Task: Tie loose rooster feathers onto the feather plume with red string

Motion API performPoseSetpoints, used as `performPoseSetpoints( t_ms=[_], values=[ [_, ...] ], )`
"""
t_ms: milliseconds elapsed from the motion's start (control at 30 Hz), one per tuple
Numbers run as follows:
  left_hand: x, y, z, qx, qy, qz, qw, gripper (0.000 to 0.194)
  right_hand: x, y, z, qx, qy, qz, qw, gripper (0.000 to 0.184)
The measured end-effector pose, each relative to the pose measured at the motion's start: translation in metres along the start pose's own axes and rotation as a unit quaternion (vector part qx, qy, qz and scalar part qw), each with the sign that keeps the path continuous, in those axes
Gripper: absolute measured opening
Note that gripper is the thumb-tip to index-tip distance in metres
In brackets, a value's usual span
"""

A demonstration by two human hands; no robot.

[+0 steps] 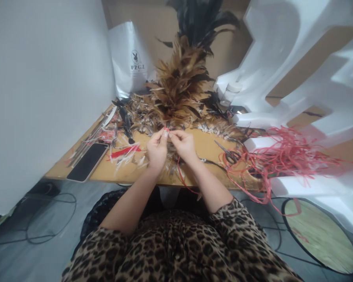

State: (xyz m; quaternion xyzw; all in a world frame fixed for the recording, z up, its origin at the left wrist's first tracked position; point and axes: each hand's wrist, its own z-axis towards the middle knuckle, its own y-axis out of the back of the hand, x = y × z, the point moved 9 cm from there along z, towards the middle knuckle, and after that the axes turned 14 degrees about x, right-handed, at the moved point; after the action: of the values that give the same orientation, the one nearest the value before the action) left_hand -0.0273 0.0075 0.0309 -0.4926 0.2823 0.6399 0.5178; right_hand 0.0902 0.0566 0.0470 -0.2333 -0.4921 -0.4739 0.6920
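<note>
My left hand (157, 150) and my right hand (182, 145) meet at the front middle of the table, fingertips pinched close together. Between them shows a bit of red plastic strip (166, 129), at the lower end of a tall bundle of feathers (179, 84), brown below and black at the top. My left hand grips this wrapped end; what lies inside its fingers is hidden. The right fingers pinch the strip, and a red length (181, 172) hangs below that wrist past the table edge.
Loose feathers (141, 113) cover the back of the table. A phone (87, 162) lies left; black scissors (231, 156) and a tangle of red strips (282, 156) lie right, by white foam pieces (300, 184). A white bag (129, 58) stands behind, a jar (231, 94) back right.
</note>
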Motion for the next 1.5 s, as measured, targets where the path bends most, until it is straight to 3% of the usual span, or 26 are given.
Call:
performPoseSetpoints(
  t_ms=[167,300,400,567,667,767,1167,1300,1400,1500],
  values=[
    [-0.011,0.003,0.003,0.008,-0.065,0.116,0.991,0.025,0.009,0.001,-0.006,-0.002,0.021,-0.062,0.998,0.022],
    [-0.025,0.0,-0.001,0.003,-0.117,0.222,0.968,0.029,-0.002,0.002,-0.002,-0.001,-0.013,-0.026,1.0,0.023],
    [-0.029,-0.008,-0.006,0.013,-0.126,0.238,0.963,0.033,-0.012,0.003,0.0,-0.008,-0.057,0.022,0.998,0.028],
    [-0.024,-0.016,-0.009,0.033,-0.102,0.13,0.986,0.031,-0.015,0.011,-0.001,-0.038,-0.064,0.082,0.994,0.027],
    [-0.003,-0.018,-0.003,0.036,-0.013,-0.048,0.998,0.032,-0.018,0.012,-0.002,-0.037,-0.074,0.129,0.988,0.024],
    [0.013,-0.024,0.002,0.046,0.055,-0.178,0.981,0.033,-0.023,0.009,-0.001,-0.007,-0.079,0.175,0.981,0.024],
    [0.031,-0.022,0.011,0.083,0.159,-0.221,0.959,0.024,-0.031,0.012,0.001,0.049,-0.095,0.065,0.992,0.028],
    [0.037,-0.015,0.014,0.063,0.188,-0.253,0.947,0.02,-0.048,0.047,-0.016,0.048,-0.166,-0.049,0.984,0.039],
    [0.043,-0.011,0.02,0.054,0.209,-0.268,0.939,0.016,-0.062,0.104,-0.031,0.008,-0.225,-0.173,0.959,0.039],
    [0.052,-0.014,0.031,0.051,0.232,-0.279,0.93,0.012,-0.066,0.169,-0.037,-0.095,-0.233,-0.264,0.931,0.03]
  ],
)
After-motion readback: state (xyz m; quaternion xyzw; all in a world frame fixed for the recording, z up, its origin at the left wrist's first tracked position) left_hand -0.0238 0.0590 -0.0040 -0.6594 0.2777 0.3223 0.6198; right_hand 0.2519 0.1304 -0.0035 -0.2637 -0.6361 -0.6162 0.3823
